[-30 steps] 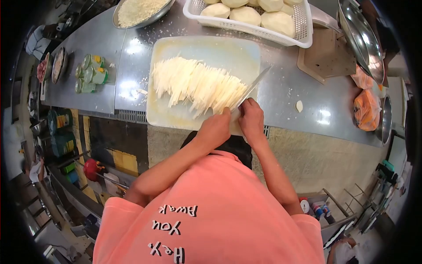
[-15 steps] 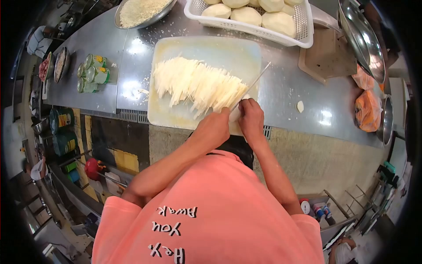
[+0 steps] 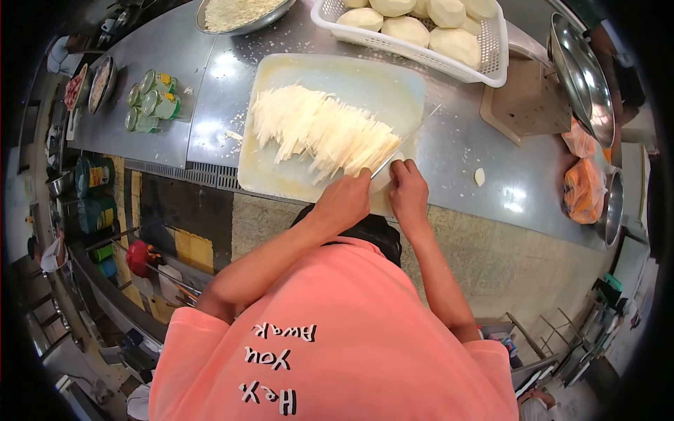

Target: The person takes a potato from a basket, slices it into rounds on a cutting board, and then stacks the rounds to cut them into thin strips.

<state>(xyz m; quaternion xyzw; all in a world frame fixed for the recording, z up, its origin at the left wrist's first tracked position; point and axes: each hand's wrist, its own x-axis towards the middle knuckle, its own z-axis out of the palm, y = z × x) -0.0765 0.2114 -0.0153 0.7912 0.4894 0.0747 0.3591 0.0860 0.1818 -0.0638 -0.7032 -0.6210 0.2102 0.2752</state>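
My left hand point(image 3: 345, 203) is closed around the handle end of a knife point(image 3: 415, 134), whose blade slants up and right across the cutting board point(image 3: 375, 74). Just right of the blade, my right hand point(image 3: 408, 188) has its fingers curled over a pale piece of peeled root vegetable point(image 3: 382, 181), mostly hidden by the hands. A long heap of thin pale strips point(image 3: 316, 130) fans across the board, its right end against the blade.
Behind the board stand a white basket point(image 3: 500, 52) of peeled root vegetables and a metal bowl point(image 3: 284, 10) of pale shreds. Several jars point(image 3: 160, 105) are at left. A wooden block point(image 3: 516, 105), orange bags point(image 3: 584, 189) and steel bowls point(image 3: 613, 207) lie right. A pale scrap point(image 3: 479, 177) rests nearby.
The view has shifted slightly. The blade's angle has changed a little and it shows narrower. Both hands stay beside each other at the board's near right, with the same grips.
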